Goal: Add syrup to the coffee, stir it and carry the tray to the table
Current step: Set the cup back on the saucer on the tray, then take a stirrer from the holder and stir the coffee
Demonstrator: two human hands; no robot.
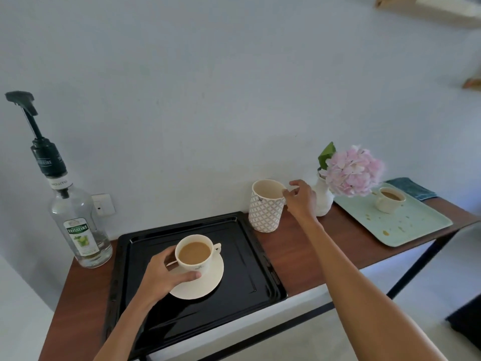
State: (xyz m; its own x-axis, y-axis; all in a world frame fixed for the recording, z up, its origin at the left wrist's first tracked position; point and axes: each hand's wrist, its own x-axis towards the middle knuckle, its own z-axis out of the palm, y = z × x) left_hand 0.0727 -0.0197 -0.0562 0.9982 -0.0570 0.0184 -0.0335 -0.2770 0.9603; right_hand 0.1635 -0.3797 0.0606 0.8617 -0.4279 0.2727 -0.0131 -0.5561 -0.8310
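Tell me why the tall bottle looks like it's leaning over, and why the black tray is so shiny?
In the head view, the wide lens bends the edges, so the clear glass syrup bottle with the black pump seems tilted; soft daylight glints pale along the glossy black metal tray rim; the pink flower bunch looks slightly blurred.

Left hand grips coffee cup on saucer, black tray near left. Right hand at rim of patterned tumbler, far centre. Syrup bottle far left. Flower vase, green tray with second cup right.
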